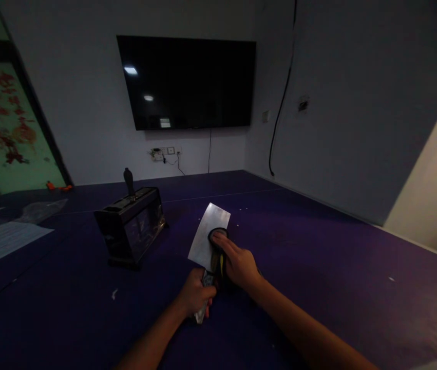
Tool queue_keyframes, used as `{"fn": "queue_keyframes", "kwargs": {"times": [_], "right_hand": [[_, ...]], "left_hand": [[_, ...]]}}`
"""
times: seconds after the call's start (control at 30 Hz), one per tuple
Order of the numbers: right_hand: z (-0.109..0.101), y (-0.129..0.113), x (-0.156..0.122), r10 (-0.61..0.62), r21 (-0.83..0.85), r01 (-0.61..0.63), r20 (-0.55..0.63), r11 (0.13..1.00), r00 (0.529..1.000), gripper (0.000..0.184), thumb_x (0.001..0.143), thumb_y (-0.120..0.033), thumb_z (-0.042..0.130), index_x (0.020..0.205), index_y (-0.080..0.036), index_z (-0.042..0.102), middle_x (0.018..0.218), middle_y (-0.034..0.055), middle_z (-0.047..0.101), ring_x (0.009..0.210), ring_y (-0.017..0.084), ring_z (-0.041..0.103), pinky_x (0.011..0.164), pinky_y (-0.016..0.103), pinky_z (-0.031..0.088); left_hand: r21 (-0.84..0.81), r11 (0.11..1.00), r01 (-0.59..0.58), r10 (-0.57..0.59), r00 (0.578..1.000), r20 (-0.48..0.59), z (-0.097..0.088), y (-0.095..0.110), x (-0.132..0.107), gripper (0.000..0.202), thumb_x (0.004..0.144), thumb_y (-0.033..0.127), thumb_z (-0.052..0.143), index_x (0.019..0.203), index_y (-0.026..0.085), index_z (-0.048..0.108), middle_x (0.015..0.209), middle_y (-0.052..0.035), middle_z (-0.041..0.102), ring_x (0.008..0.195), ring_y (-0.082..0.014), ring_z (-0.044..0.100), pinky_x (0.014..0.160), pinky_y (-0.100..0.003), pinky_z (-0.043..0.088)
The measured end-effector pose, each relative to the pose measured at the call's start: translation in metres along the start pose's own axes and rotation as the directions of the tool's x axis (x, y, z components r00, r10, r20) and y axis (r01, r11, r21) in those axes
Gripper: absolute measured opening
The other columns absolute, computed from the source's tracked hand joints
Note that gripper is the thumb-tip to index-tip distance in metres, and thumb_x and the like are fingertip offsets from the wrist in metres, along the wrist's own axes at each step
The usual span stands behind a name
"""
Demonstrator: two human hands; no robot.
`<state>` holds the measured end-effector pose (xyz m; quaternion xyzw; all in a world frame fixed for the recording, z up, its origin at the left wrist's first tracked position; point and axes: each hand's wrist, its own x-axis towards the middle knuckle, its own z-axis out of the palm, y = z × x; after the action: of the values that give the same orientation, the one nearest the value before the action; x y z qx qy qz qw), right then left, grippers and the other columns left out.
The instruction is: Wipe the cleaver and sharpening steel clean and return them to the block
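My left hand (197, 294) is closed round the pale, worn-looking handle (201, 313) of a cleaver. The broad, shiny cleaver blade (203, 239) points away from me, over the purple surface. My right hand (241, 262) grips a black, rounded object with a yellow stripe (218, 262), whose exact kind I cannot make out. Its round end lies against or just over the blade's right side, with my fingers on top. Left of the blade stands a black knife block (131, 226) with see-through sides, a black handle (128, 180) sticking up from it.
Papers (6, 241) and a crumpled clear plastic bag (43, 209) lie at the left on the purple surface (318, 267). Small white scraps (114, 294) are scattered about. Beyond are a wall-mounted television (191, 82), sockets (164, 151) and a hanging black cable (282, 97).
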<state>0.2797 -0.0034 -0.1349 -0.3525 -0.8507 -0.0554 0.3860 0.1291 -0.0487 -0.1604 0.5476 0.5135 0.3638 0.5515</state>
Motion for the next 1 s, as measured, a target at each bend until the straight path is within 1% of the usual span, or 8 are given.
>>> {"fn": "queue_keyframes", "kwargs": {"times": [0.1,0.2,0.3,0.47,0.67,0.9,1.0], "right_hand": [[-0.004,0.001,0.003,0.054,-0.018,-0.053,0.025,0.998,0.998,0.065,0.067,0.001,0.036,0.129,-0.02,0.033,0.132,0.0046,0.04,0.113,0.017,0.046,0.084,0.029,0.047],[-0.005,0.001,0.004,0.066,-0.009,-0.066,0.032,0.998,0.997,0.067,0.066,0.001,0.036,0.129,-0.02,0.032,0.133,0.0044,0.039,0.113,0.018,0.046,0.085,0.031,0.047],[-0.003,0.001,0.003,0.05,0.021,-0.05,0.017,0.999,0.999,0.066,0.065,0.001,0.036,0.127,-0.02,0.036,0.131,0.0041,0.042,0.112,0.017,0.047,0.086,0.03,0.047],[0.003,0.002,-0.002,-0.031,0.078,0.031,0.002,0.996,1.0,0.059,0.064,0.001,0.037,0.12,-0.018,0.046,0.125,0.0053,0.048,0.109,0.015,0.05,0.087,0.027,0.045],[0.006,0.001,-0.006,-0.069,0.07,0.067,0.017,0.995,0.997,0.054,0.064,0.0,0.039,0.112,-0.019,0.053,0.119,0.005,0.054,0.101,0.016,0.056,0.085,0.027,0.046],[0.004,0.0,-0.004,-0.086,0.016,0.085,0.044,0.996,0.995,0.054,0.067,-0.001,0.039,0.116,-0.019,0.05,0.124,0.0051,0.05,0.103,0.016,0.054,0.085,0.027,0.046],[0.002,0.0,-0.003,-0.058,0.005,0.058,0.058,0.998,0.997,0.056,0.067,-0.001,0.038,0.12,-0.017,0.045,0.128,0.0055,0.046,0.106,0.016,0.052,0.085,0.027,0.046]], "left_hand": [[0.007,1.0,-0.001,0.001,1.0,0.017,0.001,0.001,0.0,0.02,0.053,0.011,0.045,0.072,0.014,0.051,0.037,0.0083,0.044,0.024,-0.0089,0.041,0.027,-0.019,0.035],[0.006,1.0,-0.003,0.003,1.0,0.024,0.002,0.003,-0.001,0.021,0.052,0.011,0.044,0.071,0.014,0.051,0.037,0.008,0.044,0.024,-0.009,0.041,0.027,-0.019,0.036],[-0.008,1.0,-0.006,0.006,1.0,0.008,0.002,0.003,-0.001,0.02,0.051,0.011,0.045,0.07,0.014,0.052,0.036,0.0079,0.044,0.024,-0.0093,0.041,0.026,-0.019,0.035],[-0.038,0.999,-0.001,0.0,0.999,-0.033,0.001,0.005,0.0,0.016,0.051,0.013,0.045,0.065,0.013,0.052,0.036,0.0067,0.044,0.023,-0.0103,0.041,0.026,-0.019,0.033],[-0.052,0.999,-0.014,0.012,0.998,-0.055,0.001,0.006,0.0,0.01,0.05,0.015,0.044,0.059,0.014,0.049,0.035,0.0054,0.043,0.024,-0.0118,0.042,0.026,-0.02,0.033],[-0.032,0.999,-0.01,0.008,0.997,-0.078,0.001,0.005,-0.001,0.01,0.05,0.015,0.043,0.059,0.015,0.048,0.035,0.0061,0.043,0.024,-0.0114,0.042,0.026,-0.02,0.032],[-0.023,1.0,-0.001,-0.001,0.999,-0.052,0.001,0.005,-0.001,0.013,0.051,0.014,0.044,0.063,0.015,0.048,0.036,0.0072,0.043,0.024,-0.0103,0.041,0.026,-0.02,0.033]]}}
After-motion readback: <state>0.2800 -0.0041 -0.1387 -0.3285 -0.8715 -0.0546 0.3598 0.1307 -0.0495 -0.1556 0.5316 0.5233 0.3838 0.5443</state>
